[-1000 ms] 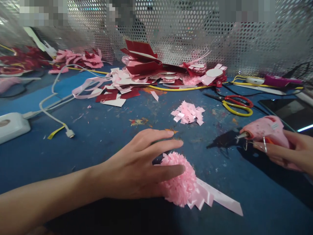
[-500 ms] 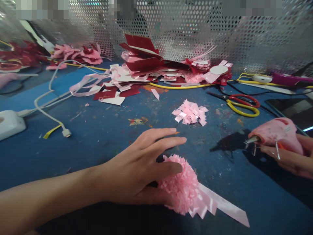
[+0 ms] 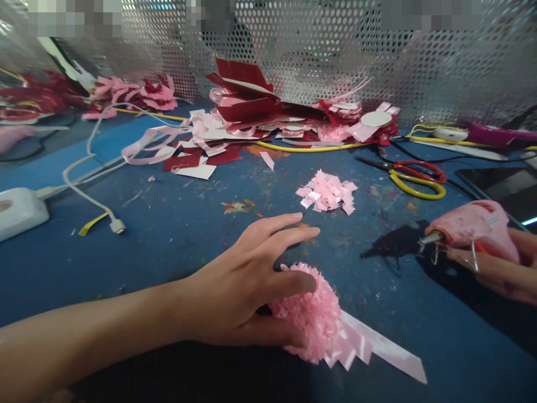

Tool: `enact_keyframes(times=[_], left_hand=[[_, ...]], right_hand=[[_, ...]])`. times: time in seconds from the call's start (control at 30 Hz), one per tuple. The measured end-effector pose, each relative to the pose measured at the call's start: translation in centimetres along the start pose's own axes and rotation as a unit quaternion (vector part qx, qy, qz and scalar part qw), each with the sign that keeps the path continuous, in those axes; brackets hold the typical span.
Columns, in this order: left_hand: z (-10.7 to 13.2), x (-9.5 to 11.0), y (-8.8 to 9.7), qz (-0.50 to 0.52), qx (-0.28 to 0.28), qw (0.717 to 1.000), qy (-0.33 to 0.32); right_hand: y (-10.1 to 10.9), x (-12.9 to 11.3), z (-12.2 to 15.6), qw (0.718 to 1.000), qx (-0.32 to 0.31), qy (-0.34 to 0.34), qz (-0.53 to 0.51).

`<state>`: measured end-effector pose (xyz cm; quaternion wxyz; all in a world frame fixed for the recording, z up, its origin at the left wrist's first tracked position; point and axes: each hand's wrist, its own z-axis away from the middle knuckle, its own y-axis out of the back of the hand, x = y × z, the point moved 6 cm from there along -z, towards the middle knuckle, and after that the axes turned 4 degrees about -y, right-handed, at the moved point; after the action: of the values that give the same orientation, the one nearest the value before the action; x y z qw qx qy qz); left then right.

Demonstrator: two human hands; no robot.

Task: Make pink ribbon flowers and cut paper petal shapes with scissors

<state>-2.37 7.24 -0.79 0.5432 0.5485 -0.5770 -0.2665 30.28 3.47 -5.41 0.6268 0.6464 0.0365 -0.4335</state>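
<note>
My left hand [image 3: 251, 280] lies over a fluffy pink ribbon rosette [image 3: 321, 313], gripping its left side between the thumb and one finger. Two other fingers stretch forward, off the rosette. Pale pink ribbon tails [image 3: 390, 350] with cut ends stick out from its lower right. At the right edge, my right hand [image 3: 495, 271] is wrapped round a pink hot glue gun [image 3: 472, 226], partly out of view. Its metal nozzle points left, apart from the rosette. Beyond the left hand sits a small pile of pink ribbon pieces [image 3: 327, 193].
Scissors [image 3: 419, 179] with red and yellow handles lie behind the glue gun, near a dark phone or tablet [image 3: 503, 184]. Red card and ribbon scraps [image 3: 247, 112] heap against a perforated metal screen [image 3: 319, 50]. A white cable [image 3: 84, 193] and white plug block [image 3: 20, 212] are at left.
My left hand has shifted very slightly on the rosette, its thumb and finger a little further right. The right hand and glue gun are almost still.
</note>
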Motion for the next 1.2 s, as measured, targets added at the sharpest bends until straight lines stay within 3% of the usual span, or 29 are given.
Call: enact_keyframes(times=[0.1, 0.33, 0.47, 0.6, 0.73, 0.93, 1.0, 1.03, 1.1, 1.13, 1.17, 1.2], left_hand=[[-0.3, 0.0, 0.0, 0.008, -0.007, 1.0, 0.009], [-0.7, -0.1, -0.1, 0.032, -0.031, 0.998, 0.036], [-0.1, -0.3, -0.3, 0.049, -0.01, 0.998, 0.03], [0.5, -0.7, -0.6, 0.053, 0.021, 0.997, 0.049], [0.6, -0.6, -1.0, 0.048, -0.021, 0.996, 0.075], [0.6, -0.1, -0.7, 0.054, -0.026, 0.993, 0.1], [0.5, 0.1, -0.6, 0.06, -0.017, 0.994, 0.085], [0.5, 0.2, -0.5, 0.063, -0.011, 0.995, 0.075], [0.4, 0.3, -0.3, 0.068, 0.004, 0.996, 0.059], [0.4, 0.4, -0.2, 0.068, 0.011, 0.996, 0.051], [0.3, 0.5, -0.1, 0.067, 0.018, 0.997, 0.041], [0.3, 0.6, 0.0, 0.065, 0.024, 0.997, 0.03]], right_hand=[[-0.3, -0.2, 0.4, 0.997, -0.049, -0.042, -0.036], [-0.2, 0.2, -0.4, 0.993, -0.071, -0.079, -0.056], [-0.4, -0.4, -0.5, 0.989, -0.12, -0.065, -0.059], [-0.3, -1.5, 0.1, 0.992, -0.098, -0.037, -0.071], [-0.6, -2.1, 0.5, 0.994, -0.089, -0.011, -0.063], [0.7, -1.0, -0.7, 0.992, -0.045, 0.002, 0.114], [2.3, -1.6, -0.6, 0.986, 0.015, 0.054, 0.157], [3.2, -2.4, 0.0, 0.977, 0.074, 0.1, 0.173], [4.6, -4.8, 2.4, 0.934, 0.198, 0.22, 0.202], [4.5, -6.1, 4.0, 0.909, 0.23, 0.283, 0.201], [3.6, -7.5, 5.6, 0.89, 0.214, 0.352, 0.195], [2.0, -8.8, 7.0, 0.878, 0.158, 0.409, 0.19]])
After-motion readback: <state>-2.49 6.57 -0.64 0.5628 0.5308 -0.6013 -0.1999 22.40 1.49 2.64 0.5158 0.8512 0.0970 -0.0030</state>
